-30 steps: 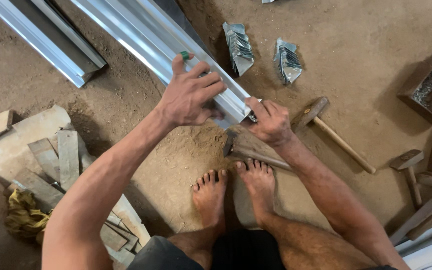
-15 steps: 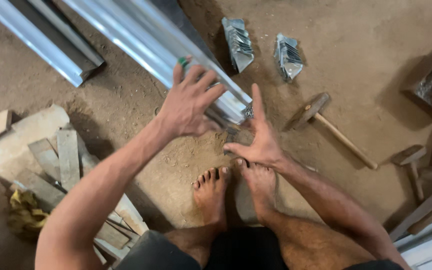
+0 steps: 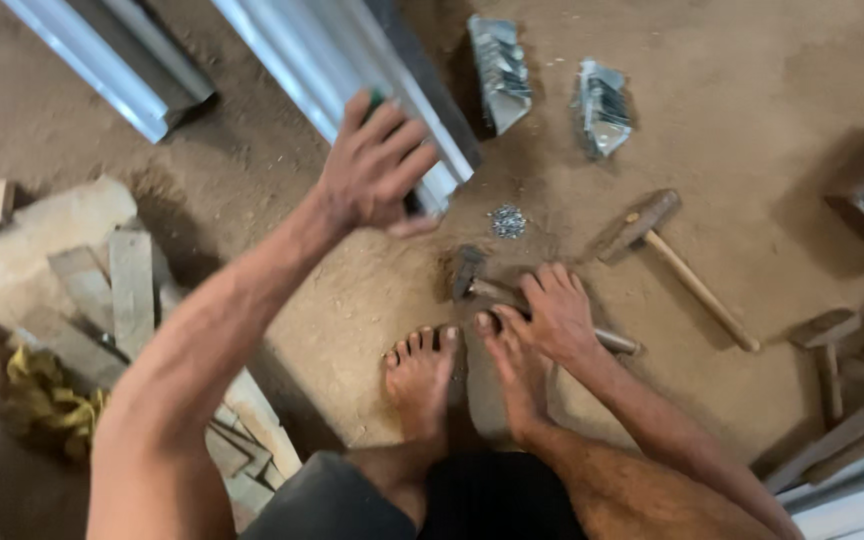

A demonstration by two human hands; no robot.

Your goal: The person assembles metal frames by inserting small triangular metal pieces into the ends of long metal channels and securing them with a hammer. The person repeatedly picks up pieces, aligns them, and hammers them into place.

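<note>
**Crouched on the dirt floor, one hand on a hammer, one on the metal channel**

The person is squatting barefoot on the packed earth, and I am looking down over both forearms. The right hand (image 3: 550,318) is lying low, just in front of the toes, with its fingers curling over the handle of a hammer (image 3: 512,295) that is resting flat on the ground; the dark head is poking out to the left of the knuckles and the end of the handle is showing to the right of the wrist. The grip looks loose rather than tight, and I cannot tell whether the fingers are closing fully around the handle.

The left hand (image 3: 377,170) is reaching further out, fingers spread and pressing on the near end of a long silvery metal channel (image 3: 352,60) that is running away toward the top left. It is blurred, and something small and green is peeping out under the fingers; whether it is gripped I cannot tell.

A little pile of small nails (image 3: 508,221) is sitting between the two hands. A wooden mallet (image 3: 672,260) is lying just to the right, and two bundles of folded metal brackets (image 3: 552,85) are lying beyond it. Scrap wooden pieces (image 3: 102,290) are heaped at the left, with a second channel (image 3: 112,65) beyond them.
</note>
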